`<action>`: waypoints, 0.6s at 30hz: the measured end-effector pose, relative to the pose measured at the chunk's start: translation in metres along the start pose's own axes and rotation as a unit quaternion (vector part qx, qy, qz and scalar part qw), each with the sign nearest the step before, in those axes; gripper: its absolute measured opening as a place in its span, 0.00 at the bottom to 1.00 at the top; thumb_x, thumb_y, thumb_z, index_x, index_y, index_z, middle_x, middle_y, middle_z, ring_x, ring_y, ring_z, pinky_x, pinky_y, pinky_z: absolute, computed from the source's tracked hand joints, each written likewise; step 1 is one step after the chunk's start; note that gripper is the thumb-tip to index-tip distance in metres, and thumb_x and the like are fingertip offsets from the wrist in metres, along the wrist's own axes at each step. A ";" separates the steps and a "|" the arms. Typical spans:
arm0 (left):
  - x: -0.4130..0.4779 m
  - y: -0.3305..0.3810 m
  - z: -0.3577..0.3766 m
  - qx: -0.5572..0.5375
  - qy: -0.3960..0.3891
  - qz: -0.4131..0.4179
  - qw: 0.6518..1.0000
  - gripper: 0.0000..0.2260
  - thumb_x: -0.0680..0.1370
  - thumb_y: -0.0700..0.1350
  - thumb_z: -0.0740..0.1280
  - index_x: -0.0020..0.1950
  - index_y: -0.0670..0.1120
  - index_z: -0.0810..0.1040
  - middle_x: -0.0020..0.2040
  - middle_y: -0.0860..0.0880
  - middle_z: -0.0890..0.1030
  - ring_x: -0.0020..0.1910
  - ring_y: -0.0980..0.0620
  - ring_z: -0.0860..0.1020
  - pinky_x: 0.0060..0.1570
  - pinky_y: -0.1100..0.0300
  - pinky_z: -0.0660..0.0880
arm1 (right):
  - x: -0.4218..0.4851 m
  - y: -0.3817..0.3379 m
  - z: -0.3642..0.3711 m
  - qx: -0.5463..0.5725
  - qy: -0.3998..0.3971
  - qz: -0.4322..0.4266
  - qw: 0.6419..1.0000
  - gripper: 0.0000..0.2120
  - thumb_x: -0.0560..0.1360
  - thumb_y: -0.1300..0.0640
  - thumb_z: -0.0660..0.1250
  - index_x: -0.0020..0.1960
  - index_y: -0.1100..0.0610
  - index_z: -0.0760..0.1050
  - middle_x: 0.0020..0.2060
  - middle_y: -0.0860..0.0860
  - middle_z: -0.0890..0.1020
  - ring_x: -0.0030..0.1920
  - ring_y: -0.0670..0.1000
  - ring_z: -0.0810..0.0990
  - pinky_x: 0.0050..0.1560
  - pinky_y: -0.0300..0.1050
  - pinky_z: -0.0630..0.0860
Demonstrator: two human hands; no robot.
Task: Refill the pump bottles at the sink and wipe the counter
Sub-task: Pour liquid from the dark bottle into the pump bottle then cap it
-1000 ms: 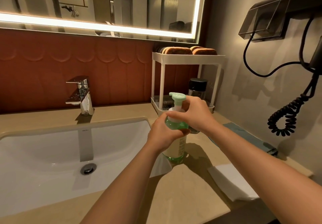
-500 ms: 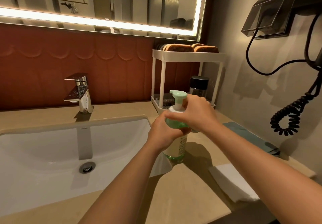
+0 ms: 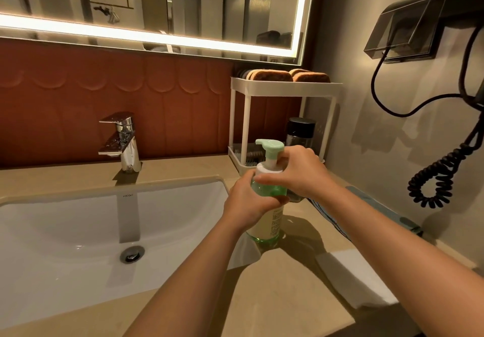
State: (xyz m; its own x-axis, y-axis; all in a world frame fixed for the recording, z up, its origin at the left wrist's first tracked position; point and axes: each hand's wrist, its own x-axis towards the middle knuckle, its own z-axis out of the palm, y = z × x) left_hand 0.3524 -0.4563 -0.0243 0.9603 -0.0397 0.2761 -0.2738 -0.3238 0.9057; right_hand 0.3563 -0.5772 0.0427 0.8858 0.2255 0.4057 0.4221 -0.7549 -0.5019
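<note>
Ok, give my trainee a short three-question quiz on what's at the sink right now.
1. True or false: the green pump bottle stands on the counter, not in the sink basin.
2. Which hand takes hold at the white collar below the pump head? A) left hand B) right hand
3. Fill in: the two brown sponges lie on the rack's ___ shelf.

Key: 1 true; 2 B; 3 top.

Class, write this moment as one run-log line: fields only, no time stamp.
step: pump collar | left hand: grips green pump bottle body | right hand: on white collar | bottle: upright on counter by sink | white cloth: untouched
</note>
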 end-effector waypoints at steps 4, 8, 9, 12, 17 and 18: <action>0.000 0.000 0.000 -0.002 -0.001 0.002 1.000 0.32 0.64 0.51 0.77 0.65 0.55 0.68 0.58 0.54 0.77 0.59 0.50 0.75 0.58 0.42 0.74 | -0.006 -0.005 0.009 -0.170 0.102 0.013 0.980 0.30 0.63 0.26 0.62 0.47 0.51 0.73 0.41 0.46 0.79 0.44 0.49 0.78 0.43 0.48 0.77; -0.001 0.001 -0.002 0.001 -0.009 0.007 1.000 0.29 0.66 0.49 0.76 0.65 0.53 0.69 0.57 0.52 0.77 0.58 0.50 0.74 0.59 0.43 0.73 | 0.002 0.006 -0.015 -0.091 -0.018 0.029 0.995 0.23 0.66 0.33 0.67 0.44 0.52 0.71 0.40 0.49 0.78 0.41 0.49 0.76 0.43 0.47 0.75; -0.001 0.002 -0.003 -0.001 -0.013 0.007 1.000 0.29 0.66 0.49 0.76 0.64 0.52 0.69 0.57 0.52 0.76 0.58 0.50 0.74 0.59 0.44 0.73 | 0.006 0.008 -0.020 -0.036 -0.091 0.033 0.995 0.22 0.67 0.38 0.69 0.52 0.52 0.72 0.47 0.49 0.78 0.46 0.49 0.77 0.49 0.47 0.76; -0.001 0.003 -0.004 -0.005 -0.021 0.007 1.000 0.30 0.67 0.49 0.76 0.65 0.52 0.68 0.58 0.52 0.76 0.59 0.50 0.74 0.59 0.44 0.73 | 0.012 0.008 -0.024 0.141 -0.258 0.038 0.955 0.22 0.72 0.54 0.70 0.64 0.50 0.69 0.60 0.48 0.76 0.59 0.48 0.75 0.62 0.47 0.71; 0.000 0.002 -0.004 -0.002 -0.023 0.007 1.000 0.30 0.66 0.49 0.76 0.65 0.52 0.68 0.58 0.52 0.76 0.59 0.50 0.74 0.59 0.44 0.73 | 0.008 0.010 -0.011 0.197 -0.177 0.022 0.964 0.16 0.69 0.56 0.73 0.56 0.49 0.76 0.47 0.41 0.80 0.52 0.44 0.79 0.50 0.39 0.73; 0.000 0.001 -0.004 -0.002 -0.019 0.007 1.000 0.30 0.66 0.49 0.76 0.65 0.52 0.68 0.58 0.52 0.77 0.59 0.50 0.74 0.59 0.43 0.73 | 0.005 0.008 -0.008 0.183 -0.136 0.020 0.973 0.17 0.68 0.55 0.74 0.55 0.50 0.77 0.45 0.40 0.80 0.50 0.43 0.79 0.49 0.39 0.74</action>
State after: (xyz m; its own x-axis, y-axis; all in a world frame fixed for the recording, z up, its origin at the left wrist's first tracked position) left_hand 0.3521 -0.4532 -0.0220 0.9575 -0.0806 0.2769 -0.2880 -0.3187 0.9031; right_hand 0.3623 -0.5877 0.0468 0.9000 0.3932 0.1883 0.3830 -0.5070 -0.7722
